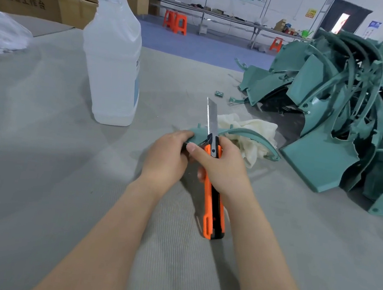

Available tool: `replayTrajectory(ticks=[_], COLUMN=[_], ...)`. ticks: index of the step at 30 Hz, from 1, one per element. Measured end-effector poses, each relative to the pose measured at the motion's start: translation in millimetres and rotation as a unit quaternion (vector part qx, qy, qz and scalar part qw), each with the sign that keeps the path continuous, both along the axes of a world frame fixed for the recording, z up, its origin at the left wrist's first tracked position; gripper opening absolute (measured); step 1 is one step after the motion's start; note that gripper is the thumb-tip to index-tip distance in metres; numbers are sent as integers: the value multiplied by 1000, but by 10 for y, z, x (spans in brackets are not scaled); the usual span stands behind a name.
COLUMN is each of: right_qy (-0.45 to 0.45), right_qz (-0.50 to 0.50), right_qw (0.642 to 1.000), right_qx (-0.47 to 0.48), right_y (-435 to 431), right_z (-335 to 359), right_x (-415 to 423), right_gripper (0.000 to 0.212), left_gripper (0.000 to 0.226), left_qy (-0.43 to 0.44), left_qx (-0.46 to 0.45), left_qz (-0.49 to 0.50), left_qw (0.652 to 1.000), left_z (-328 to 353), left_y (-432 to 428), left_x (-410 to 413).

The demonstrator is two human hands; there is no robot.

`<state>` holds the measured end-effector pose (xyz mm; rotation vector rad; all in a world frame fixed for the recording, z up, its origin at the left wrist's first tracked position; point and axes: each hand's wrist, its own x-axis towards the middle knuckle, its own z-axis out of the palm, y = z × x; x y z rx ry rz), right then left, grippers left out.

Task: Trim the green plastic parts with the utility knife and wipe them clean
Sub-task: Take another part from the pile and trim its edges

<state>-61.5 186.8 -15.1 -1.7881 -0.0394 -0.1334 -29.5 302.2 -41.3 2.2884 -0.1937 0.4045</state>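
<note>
2 hands: right hand [221, 169] grips 1 knife [211, 209], blade pointing away; left hand [165, 158] pinches 1 green part [253, 137], crosswise.

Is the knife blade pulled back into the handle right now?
No, the utility knife has its blade extended well past the curved green part.

A grey ribbed table [41, 151] carried a translucent bottle [111, 64] left of and beyond the fingers [181, 134]. A cream cloth [259, 126] lay just beyond them. A pile of green parts [332, 113] sat to their right.
</note>
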Motion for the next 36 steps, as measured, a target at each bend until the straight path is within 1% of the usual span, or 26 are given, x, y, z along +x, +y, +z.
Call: replayTrajectory(ticks=[2,3,6,8,10,12,14,17,19,22,25,30,36], right_qy=[8,15,23,15,21,32,23,-9,-31,-59,-62,-55,-40], right_qz=[13,-5,-131,-166,-147,-116,-100,-107,-121,-149,-162,-145,-98], right_qw=[999,998,988,983,986,991,995,991,988,979,975,973,980], right_qx=[40,61,77,76,73,53,-4,-75,-91,-129,-139,-172,-166], right_y=[-59,-91,-222,-323,-385,-391,-357,-297,-289,-314,-331,-346,-338], right_z=[14,20,34,30,18,17,11,-22,-27,-18,-1,-25,-40], right_x=[14,37,104,106,78,48,49,64,62,56,40,47,38], right_gripper=[19,14,11,16,23,24,17,28,30,27,26,31,31], left_gripper=[46,44,40,38,37,36,35,32,32,31,31,32,31], left_qy=[-1,-6,-17,-22,-24,-21,-25,-37,-36,-28,-28,-21,-23], left_qx=[3,7,13,10,0,-22,-59,-90,-87,-71,-62,-48,-42], left_qz=[4,2,-3,-2,0,4,13,10,-13,-42,-49,-49,-51], left_qw=[1000,1000,1000,1000,1000,1000,998,995,995,996,996,997,998], left_z=[-10,-13,-15,-17,-17,-8,9,41,51,44,34,20,24], left_y=[7,8,17,19,22,36,57,77,80,81,84,115,131], left_x=[10,11,13,21,24,17,13,2,-6,-4,4,5,4])
